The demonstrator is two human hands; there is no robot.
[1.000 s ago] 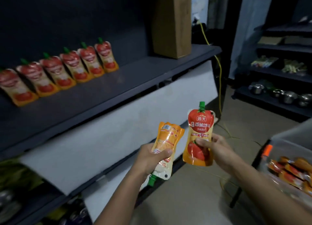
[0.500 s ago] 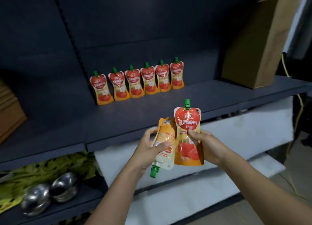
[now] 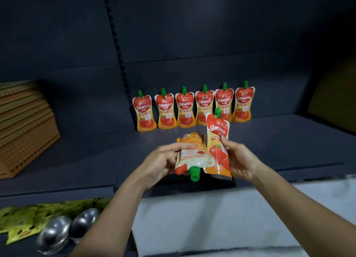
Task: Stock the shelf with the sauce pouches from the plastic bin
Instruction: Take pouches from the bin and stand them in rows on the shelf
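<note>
The right hand (image 3: pixel 238 160) grasps an upright red-and-orange tomato sauce pouch (image 3: pixel 218 147), green cap at 12 o'clock. The left hand (image 3: pixel 163 160) grasps a second orange-and-white pouch (image 3: pixel 190 154) turned over, long axis tilted, green spout toward 6 o'clock. Both are above the front edge of the dark grey shelf (image 3: pixel 279 141). Six standing pouches (image 3: pixel 193 110) line the back, with bare shelf at 3 o'clock and in front of them.

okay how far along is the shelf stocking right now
Done: six sauce pouches stand in a row at the back of the shelf. In hand: the right hand holds one pouch upright, and the left hand holds another cap-down. Left: both need placing; the bin is out of view, so I can't tell how many remain.
</note>
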